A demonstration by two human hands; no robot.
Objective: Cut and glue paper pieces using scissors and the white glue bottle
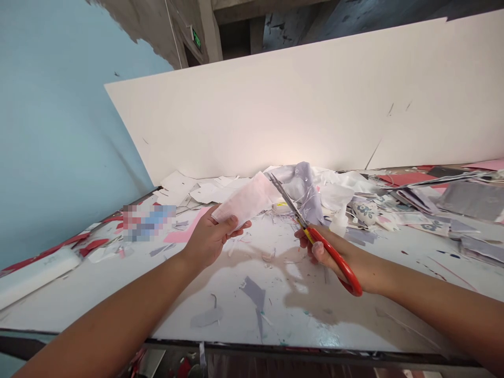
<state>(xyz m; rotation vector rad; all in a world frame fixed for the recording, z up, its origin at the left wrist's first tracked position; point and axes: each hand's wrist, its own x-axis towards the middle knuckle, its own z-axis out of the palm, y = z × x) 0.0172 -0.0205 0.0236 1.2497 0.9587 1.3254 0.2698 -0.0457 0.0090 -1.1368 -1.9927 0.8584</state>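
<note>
My left hand (214, 233) is closed on a pale pink-white piece of thin material (248, 199), pinched between thumb and fingers above the table. In my right hand (326, 252) is a pair of scissors (334, 254) with red handles, a yellow part near the pivot and long metal blades. The blades point up and to the left, their tips near the piece's right end. I cannot tell whether they touch it. Behind the blades lies a grey-lilac piece of cloth (309, 194).
Scraps of white, grey and patterned material (366, 212) pile along the back of the white table (157, 283). A white board (275, 110) stands behind them, with a blue wall (59, 105) to the left. Grey offcuts (254, 294) lie near the front edge; a pink sheet (187, 228) lies left.
</note>
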